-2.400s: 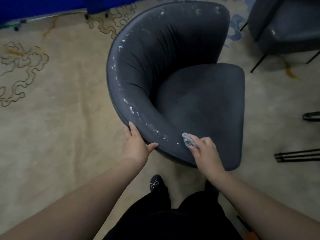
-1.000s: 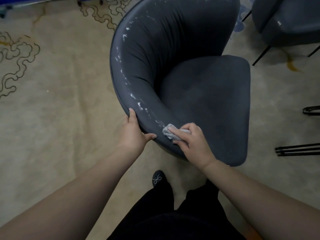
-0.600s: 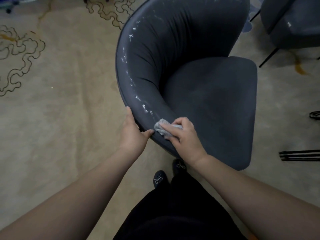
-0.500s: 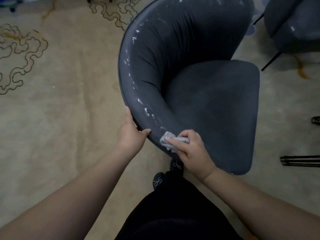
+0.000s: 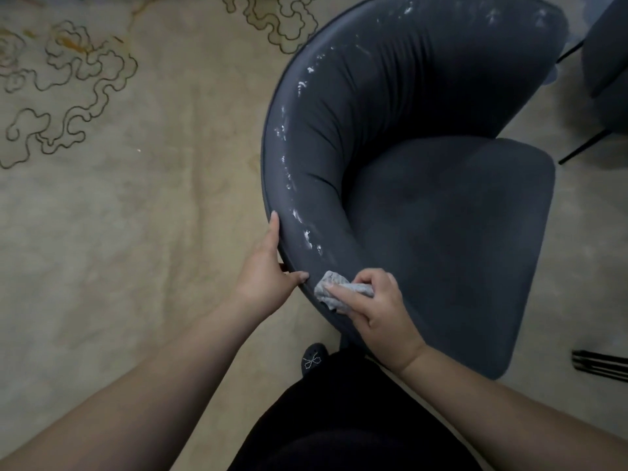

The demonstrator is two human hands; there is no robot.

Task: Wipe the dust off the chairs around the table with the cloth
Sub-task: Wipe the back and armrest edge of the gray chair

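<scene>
A: Head view: what was seen of the chair (image 5: 441,232) and the hands?

B: A dark tub chair was seen from above on a patterned carpet (image 5: 119,215). Its curved top edge was held from outside by the left hand (image 5: 263,270), the fingers laid up along the outer rim and the thumb hooked over the top. A small grey cloth (image 5: 328,292) was bunched under the curled fingers of the right hand (image 5: 377,307) and pressed onto the near part of the rim, just right of the left thumb.

A: How much of the work was judged to be done?

B: Little, it was judged. White dust flecks (image 5: 307,237) were strung along the rim from just beyond the cloth up to the far top of the backrest. A second chair (image 5: 605,62) at the far right was only partly in view.

A: What could have gone wrong from there?

B: The dust could have been smeared into the fabric or shed onto the seat if the wadded cloth were dragged without being refolded. Flecks on the inner curve could have been missed if only the crest were followed. The chair could have been turned or shifted if the left hand's hold were loosened.
</scene>
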